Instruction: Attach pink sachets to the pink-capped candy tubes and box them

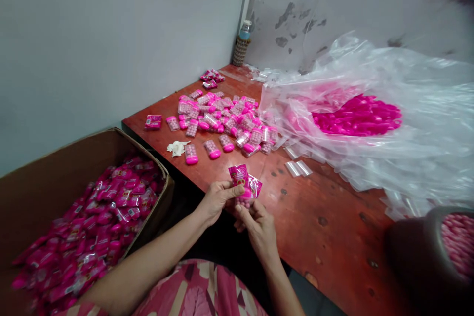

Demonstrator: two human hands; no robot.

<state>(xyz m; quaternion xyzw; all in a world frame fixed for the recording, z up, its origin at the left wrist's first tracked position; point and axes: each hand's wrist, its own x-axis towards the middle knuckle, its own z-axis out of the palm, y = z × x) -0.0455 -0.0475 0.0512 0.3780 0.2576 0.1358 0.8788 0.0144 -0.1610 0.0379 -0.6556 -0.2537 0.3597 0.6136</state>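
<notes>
My left hand (216, 201) is closed, its thumb pressed on a shiny pink wrapper (237, 173). A second wrapper corner (255, 185) sticks out beside it. My right hand (262, 231) pinches a small clear candy container (243, 202) with pink balls inside, its pink end up against the wrapper. How far the container sits inside the wrapper I cannot tell. Both hands meet over the table's front edge. Just beyond them lies a pile of similar filled candy containers (222, 116), with single ones (212, 149) nearer to me.
A cardboard box (166, 192) full of wrapped pink packs (99, 222) stands at left. On the red table (314, 227) lie a pink packet (153, 122), white scrap (177, 148), clear empty containers (298, 168) and a plastic bag (418, 89) of pink caps (359, 116). A dark bucket (414, 252) holds pink candies (459, 242).
</notes>
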